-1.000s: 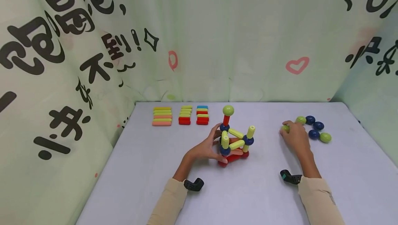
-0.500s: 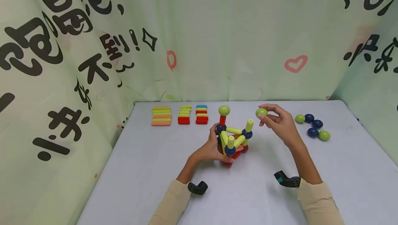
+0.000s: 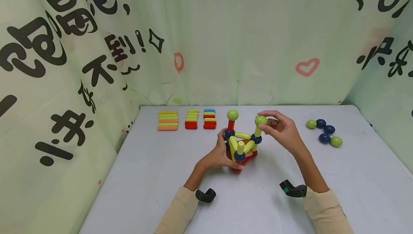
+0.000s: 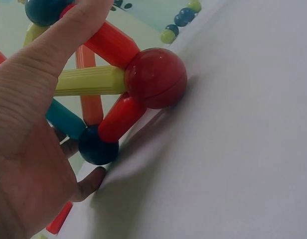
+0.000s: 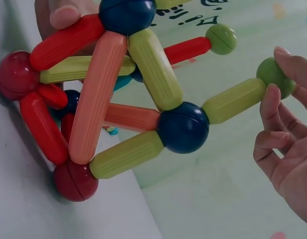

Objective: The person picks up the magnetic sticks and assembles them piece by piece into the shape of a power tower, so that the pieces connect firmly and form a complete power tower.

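Note:
A model of magnetic rods and balls [image 3: 239, 156] stands on the table, with red balls low down and dark blue balls higher up. My left hand [image 3: 215, 157] grips its left side, thumb in front and fingers behind. My right hand [image 3: 284, 132] pinches a green ball [image 3: 261, 120] between thumb and fingers. In the right wrist view, this green ball [image 5: 269, 72] sits against the free end of a yellow-green rod [image 5: 234, 101]. Another green ball [image 3: 232, 115] tops a red rod at the model's back left. The front upright rod [image 3: 240, 147] bears no ball.
Rows of short rods lie at the back left: a longer set [image 3: 167, 121] and two shorter sets [image 3: 191, 126], [image 3: 209, 126]. Loose green and dark blue balls [image 3: 329, 129] lie at the right. A printed curtain [image 3: 206, 47] hangs behind the table.
My right hand has brought a green ball from the group at the right, leftward onto the model's right upright rod. My left hand turned the model slightly and still holds it.

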`<state>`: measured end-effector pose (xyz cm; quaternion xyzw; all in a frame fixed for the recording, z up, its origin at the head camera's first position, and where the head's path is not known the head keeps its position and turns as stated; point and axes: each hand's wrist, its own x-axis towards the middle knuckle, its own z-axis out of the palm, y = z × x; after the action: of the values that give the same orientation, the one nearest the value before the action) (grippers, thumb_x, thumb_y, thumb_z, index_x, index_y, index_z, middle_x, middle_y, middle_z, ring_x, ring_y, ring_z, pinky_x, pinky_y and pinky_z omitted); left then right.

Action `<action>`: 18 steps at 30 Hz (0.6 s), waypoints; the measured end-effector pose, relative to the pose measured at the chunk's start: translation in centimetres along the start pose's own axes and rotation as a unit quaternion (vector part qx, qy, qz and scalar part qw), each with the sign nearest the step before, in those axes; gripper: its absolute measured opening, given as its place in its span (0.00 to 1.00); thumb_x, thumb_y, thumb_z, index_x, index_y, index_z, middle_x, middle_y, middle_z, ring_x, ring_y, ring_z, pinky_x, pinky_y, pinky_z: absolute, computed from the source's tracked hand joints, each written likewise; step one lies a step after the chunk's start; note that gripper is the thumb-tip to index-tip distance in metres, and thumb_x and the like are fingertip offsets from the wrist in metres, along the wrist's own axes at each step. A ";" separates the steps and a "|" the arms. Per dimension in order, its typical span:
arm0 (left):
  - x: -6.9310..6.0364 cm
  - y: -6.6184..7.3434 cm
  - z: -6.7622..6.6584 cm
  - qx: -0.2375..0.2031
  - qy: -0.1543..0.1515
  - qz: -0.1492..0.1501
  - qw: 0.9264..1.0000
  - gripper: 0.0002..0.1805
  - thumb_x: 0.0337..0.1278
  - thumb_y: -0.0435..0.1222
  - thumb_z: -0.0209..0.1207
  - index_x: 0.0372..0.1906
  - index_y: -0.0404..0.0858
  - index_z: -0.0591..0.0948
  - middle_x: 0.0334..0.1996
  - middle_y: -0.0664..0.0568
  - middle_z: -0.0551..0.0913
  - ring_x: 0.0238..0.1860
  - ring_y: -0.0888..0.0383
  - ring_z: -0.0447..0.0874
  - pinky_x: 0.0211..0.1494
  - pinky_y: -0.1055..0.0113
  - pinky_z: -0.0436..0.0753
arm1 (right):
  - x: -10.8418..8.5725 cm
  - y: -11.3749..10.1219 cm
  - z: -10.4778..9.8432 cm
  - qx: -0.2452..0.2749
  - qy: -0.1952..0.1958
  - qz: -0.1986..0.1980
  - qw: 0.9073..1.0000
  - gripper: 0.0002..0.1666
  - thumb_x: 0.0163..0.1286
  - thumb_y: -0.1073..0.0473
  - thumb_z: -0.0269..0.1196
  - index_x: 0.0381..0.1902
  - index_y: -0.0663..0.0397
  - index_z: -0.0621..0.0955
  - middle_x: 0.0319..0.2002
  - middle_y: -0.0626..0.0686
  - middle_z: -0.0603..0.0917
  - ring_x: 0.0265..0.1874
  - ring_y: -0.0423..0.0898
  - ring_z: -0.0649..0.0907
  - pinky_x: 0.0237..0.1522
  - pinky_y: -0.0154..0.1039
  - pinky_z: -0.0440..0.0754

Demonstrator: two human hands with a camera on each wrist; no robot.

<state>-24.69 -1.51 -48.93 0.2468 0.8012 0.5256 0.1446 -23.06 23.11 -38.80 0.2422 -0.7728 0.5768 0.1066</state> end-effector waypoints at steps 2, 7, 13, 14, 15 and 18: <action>0.0 0.0 -0.3 -0.002 -0.004 -0.001 1.000 0.67 0.42 0.44 0.75 0.73 0.50 0.33 0.72 0.47 0.53 0.75 0.53 0.52 0.76 0.49 0.60 | 0.0 0.3 -0.1 0.006 -0.008 -0.009 1.000 0.24 0.66 0.72 0.61 0.60 0.67 0.73 0.46 0.45 0.80 0.29 0.40 0.80 0.32 0.27 0.81; -0.1 0.0 -0.8 -0.004 -0.009 0.000 1.000 0.67 0.44 0.44 0.75 0.74 0.55 0.33 0.72 0.47 0.57 0.75 0.50 0.55 0.74 0.46 0.61 | -0.4 1.1 -1.0 0.015 0.035 -0.004 0.999 0.21 0.71 0.69 0.58 0.61 0.67 0.73 0.51 0.46 0.81 0.29 0.40 0.79 0.36 0.25 0.81; 0.1 -0.1 -0.6 -0.007 0.002 -0.007 1.000 0.67 0.43 0.46 0.75 0.74 0.57 0.34 0.70 0.47 0.62 0.73 0.52 0.59 0.73 0.45 0.64 | -1.2 2.9 -3.9 -0.039 0.237 0.078 0.968 0.15 0.71 0.60 0.60 0.51 0.64 0.80 0.39 0.37 0.84 0.22 0.35 0.77 0.27 0.22 0.75; 0.1 -0.1 -0.5 -0.009 0.005 -0.011 1.000 0.67 0.42 0.46 0.75 0.74 0.56 0.34 0.71 0.48 0.61 0.73 0.52 0.58 0.73 0.46 0.64 | -1.5 3.3 -4.5 -0.055 0.272 0.091 0.956 0.15 0.71 0.59 0.61 0.50 0.64 0.80 0.37 0.36 0.84 0.21 0.34 0.77 0.25 0.22 0.73; 0.1 0.0 -0.4 -0.008 0.009 -0.016 1.000 0.67 0.42 0.47 0.75 0.74 0.56 0.34 0.71 0.48 0.60 0.73 0.53 0.58 0.73 0.46 0.64 | -1.8 3.7 -5.3 -0.074 0.305 0.108 0.943 0.15 0.71 0.58 0.61 0.49 0.63 0.81 0.35 0.34 0.83 0.20 0.33 0.77 0.23 0.22 0.72; 0.1 0.0 0.0 -0.004 0.029 -0.023 0.999 0.67 0.41 0.47 0.75 0.74 0.54 0.35 0.70 0.49 0.61 0.73 0.54 0.59 0.72 0.49 0.66 | -2.9 4.9 -7.6 -0.157 0.366 0.168 0.902 0.16 0.72 0.56 0.58 0.51 0.60 0.82 0.36 0.32 0.79 0.20 0.28 0.74 0.22 0.20 0.69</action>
<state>-24.81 -1.43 -48.92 0.2123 0.8083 0.5324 0.1342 -23.86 32.06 -41.84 -0.1398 -0.7892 0.5051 0.3202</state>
